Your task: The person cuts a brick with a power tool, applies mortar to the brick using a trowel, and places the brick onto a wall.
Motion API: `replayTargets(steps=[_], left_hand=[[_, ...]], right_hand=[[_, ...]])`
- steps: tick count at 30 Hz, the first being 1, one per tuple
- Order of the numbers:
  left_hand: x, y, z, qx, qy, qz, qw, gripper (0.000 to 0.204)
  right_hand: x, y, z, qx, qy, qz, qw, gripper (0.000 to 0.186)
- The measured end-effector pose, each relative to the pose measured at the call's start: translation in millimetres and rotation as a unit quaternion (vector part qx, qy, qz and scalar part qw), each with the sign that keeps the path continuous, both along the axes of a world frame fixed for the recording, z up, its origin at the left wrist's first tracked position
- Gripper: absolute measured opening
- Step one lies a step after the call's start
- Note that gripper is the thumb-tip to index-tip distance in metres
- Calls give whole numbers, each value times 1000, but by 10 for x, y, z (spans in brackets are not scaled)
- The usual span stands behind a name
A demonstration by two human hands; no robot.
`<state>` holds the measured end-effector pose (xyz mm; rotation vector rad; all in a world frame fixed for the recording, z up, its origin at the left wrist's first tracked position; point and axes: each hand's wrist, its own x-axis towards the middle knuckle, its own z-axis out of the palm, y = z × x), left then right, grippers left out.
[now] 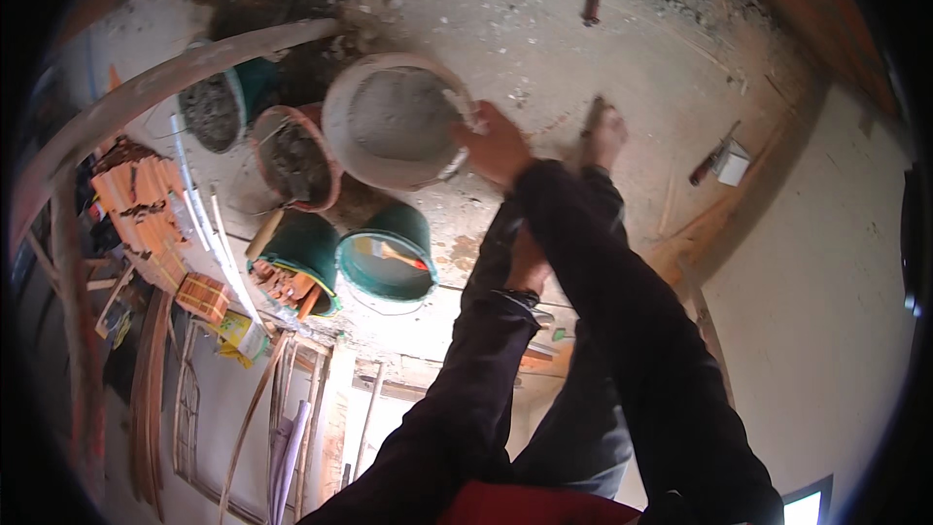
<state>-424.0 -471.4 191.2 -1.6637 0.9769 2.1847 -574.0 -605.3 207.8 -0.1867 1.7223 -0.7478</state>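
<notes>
My right hand (496, 146) reaches across to the right rim of a wide round tub (350, 160) of smooth grey mortar (397, 115). Its fingers are closed at the rim, beside a small pale piece I cannot make out. My left hand (529, 261) lies lower, at my leg; the right sleeve covers its fingers. A dark band circles the left wrist. Just below the tub, a green bucket (428, 233) holds greyish liquid and a brush (400, 255). Left of the tub stands a reddish bucket (328, 185) of rough mortar.
Another mortar bucket (255, 83) stands farther left. A green bucket (326, 233) carries brick pieces. Stacked orange bricks (136, 194) and a curved wooden pole (185, 68) line the left. A hammer-like tool (593, 0) lies far off; a white block (733, 163) sits near the right wall.
</notes>
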Motion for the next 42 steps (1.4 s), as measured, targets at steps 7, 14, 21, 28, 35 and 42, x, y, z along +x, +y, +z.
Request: replayTargets(steps=[7,14,21,28,35,42], left_hand=[[175,47,93,109,-42,167,979,50],[83,101,154,88,-89,235,964,45],[-235,-243,360,58,-118,208,969,49],[-591,-914,463,-30,-91,166,981,46],[-815,-1246,438,-35,-50,170,983,42],[-805,-1354,515,-58,-79,180,979,42]], right_hand=[[572,-595,537,-91,-73,-87,989,31],[-565,355,1582,-75,-129,-135,980,44],[-969,1903,1868,83,62,-172,980,18],[-1034,3002,1585,251,162,-58,953,23],[-1349,4329,1270,379,75,175,906,30],[-750,5177,913,268,114,266,919,28]])
